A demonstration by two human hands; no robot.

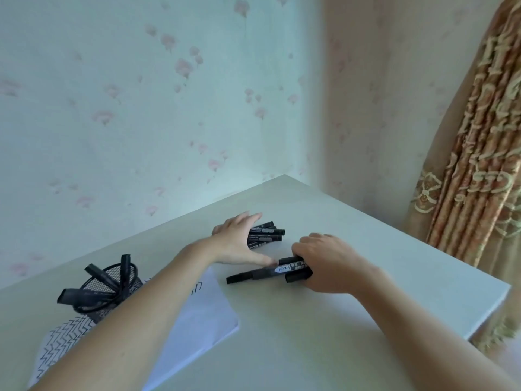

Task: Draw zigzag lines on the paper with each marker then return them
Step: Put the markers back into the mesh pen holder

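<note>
The right hand [324, 263] is curling its fingers round a small bunch of black markers [293, 270], near the middle of the desk [366, 277]; one of them is sticking out toward 9 o'clock with its cap end free. The left hand [239, 241] is lying spread and flat, fingers straight, resting over a second group of markers [267, 234] at about 11 o'clock from the right hand; whether it is pressing them or only touching is hard to tell from this angle.

These markers are looking light, rigid and smooth-barrelled, so they are likely to roll or slide on the pale desk top. Taking each one at mid-barrel, round the label, should be giving the surest grip; the cap ends may pull off.

The paper [203, 320], already carrying zigzag lines at its near-left corner, is lying at 7 o'clock, partly under the left forearm. The mesh holder [110, 289] is standing at 8 o'clock on or just beside the sheet, with several markers leaning in it.

The desk's right edge is running close at 3 to 5 o'clock, with a curtain [479, 165] beyond, so loose markers rolling that way may be falling off. Open room is lying at 6 o'clock.
</note>
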